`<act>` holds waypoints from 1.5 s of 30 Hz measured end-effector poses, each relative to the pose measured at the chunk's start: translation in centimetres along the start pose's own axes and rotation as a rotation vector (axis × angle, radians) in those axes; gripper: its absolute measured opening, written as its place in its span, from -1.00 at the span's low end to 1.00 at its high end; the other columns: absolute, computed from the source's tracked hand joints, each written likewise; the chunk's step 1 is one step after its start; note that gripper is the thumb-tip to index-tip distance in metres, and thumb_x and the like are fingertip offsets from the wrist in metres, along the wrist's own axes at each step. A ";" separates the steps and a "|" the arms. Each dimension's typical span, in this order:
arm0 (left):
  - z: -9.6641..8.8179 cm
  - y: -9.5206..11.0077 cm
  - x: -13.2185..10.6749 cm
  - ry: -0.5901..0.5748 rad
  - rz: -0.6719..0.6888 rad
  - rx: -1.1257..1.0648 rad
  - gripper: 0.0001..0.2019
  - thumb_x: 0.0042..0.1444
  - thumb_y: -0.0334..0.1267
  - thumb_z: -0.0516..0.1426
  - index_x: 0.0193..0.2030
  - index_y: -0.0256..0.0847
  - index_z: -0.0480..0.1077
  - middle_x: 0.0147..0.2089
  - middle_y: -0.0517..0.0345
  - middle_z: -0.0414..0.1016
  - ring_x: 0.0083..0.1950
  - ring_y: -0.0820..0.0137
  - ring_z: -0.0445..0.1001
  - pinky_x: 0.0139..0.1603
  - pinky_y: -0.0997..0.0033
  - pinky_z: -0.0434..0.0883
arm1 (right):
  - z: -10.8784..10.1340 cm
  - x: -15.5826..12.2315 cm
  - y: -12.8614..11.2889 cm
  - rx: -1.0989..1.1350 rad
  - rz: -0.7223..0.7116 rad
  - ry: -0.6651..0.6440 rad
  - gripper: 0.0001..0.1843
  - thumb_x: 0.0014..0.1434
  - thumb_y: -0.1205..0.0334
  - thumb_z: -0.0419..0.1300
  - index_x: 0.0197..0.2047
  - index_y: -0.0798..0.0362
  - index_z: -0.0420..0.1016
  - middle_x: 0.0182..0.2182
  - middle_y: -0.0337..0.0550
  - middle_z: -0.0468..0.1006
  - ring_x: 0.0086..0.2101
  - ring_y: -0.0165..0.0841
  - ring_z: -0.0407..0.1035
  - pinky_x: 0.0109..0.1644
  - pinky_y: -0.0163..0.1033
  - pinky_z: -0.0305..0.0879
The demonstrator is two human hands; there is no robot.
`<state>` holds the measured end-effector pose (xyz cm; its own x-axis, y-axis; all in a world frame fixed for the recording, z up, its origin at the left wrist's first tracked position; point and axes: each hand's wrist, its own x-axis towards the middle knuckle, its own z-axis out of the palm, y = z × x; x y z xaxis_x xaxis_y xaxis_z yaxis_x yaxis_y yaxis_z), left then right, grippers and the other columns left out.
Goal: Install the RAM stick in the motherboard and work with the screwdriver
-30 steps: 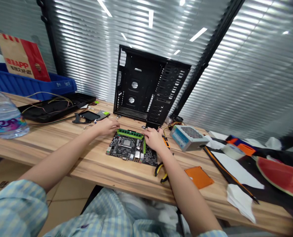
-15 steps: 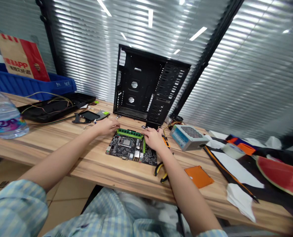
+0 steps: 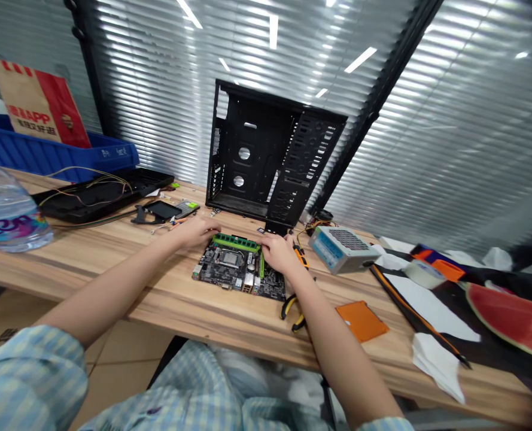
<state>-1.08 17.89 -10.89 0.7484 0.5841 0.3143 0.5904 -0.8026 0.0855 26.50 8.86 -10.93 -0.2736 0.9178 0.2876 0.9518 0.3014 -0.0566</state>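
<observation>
The left hand (image 3: pixel 199 231) edged rightward. It and the right hand (image 3: pixel 280 251) flank the mid-frame memory stick (image 3: pixel 236 242), perhaps steadying it; their grip I can't tell.

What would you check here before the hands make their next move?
1. Board lying flat on the table: ok.
2. Left hand at the left end of the green stick: ok.
3. Right hand near the stick's right end: ok.
4. Stick fully down in its slot: cannot tell, too small to judge.
5. Pliers out of the way: not ok, the right forearm partly covers them beside the board.
6. Bottle away from the board: ok, far over on the left.
</observation>
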 end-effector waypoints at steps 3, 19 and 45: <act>0.0 0.1 0.0 0.004 -0.002 -0.001 -0.73 0.28 -0.23 -0.05 -0.14 -0.18 0.46 -0.15 0.06 0.57 -0.09 0.30 0.49 -0.03 0.38 0.34 | -0.1 0.0 -0.1 0.005 0.008 -0.016 -0.61 0.26 0.35 -0.07 -0.05 -0.05 0.55 -0.03 -0.05 0.54 0.01 -0.24 0.32 -0.03 -0.10 -0.05; -0.3 0.4 -0.2 0.013 0.032 -0.024 -0.77 0.22 -0.22 -0.01 -0.21 -0.20 0.47 -0.24 0.07 0.56 -0.18 0.33 0.49 -0.10 0.41 0.35 | -0.5 0.1 -0.2 -0.033 -0.019 -0.063 -0.65 0.22 0.35 -0.02 -0.09 -0.04 0.56 -0.04 -0.07 0.54 -0.02 -0.24 0.33 -0.06 -0.14 -0.06; -0.3 0.3 -0.3 0.032 0.055 -0.002 -0.79 0.19 -0.19 0.05 -0.24 -0.23 0.47 -0.24 0.02 0.53 -0.18 0.30 0.48 -0.10 0.40 0.35 | -0.4 0.0 -0.2 0.012 -0.013 -0.051 -0.67 0.24 0.30 -0.01 -0.07 -0.01 0.55 -0.03 -0.05 0.52 0.02 -0.23 0.31 -0.03 -0.11 -0.03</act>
<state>-1.23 17.38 -10.66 0.7698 0.5345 0.3489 0.5478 -0.8338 0.0687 26.32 8.67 -10.57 -0.2934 0.9257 0.2389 0.9463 0.3167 -0.0649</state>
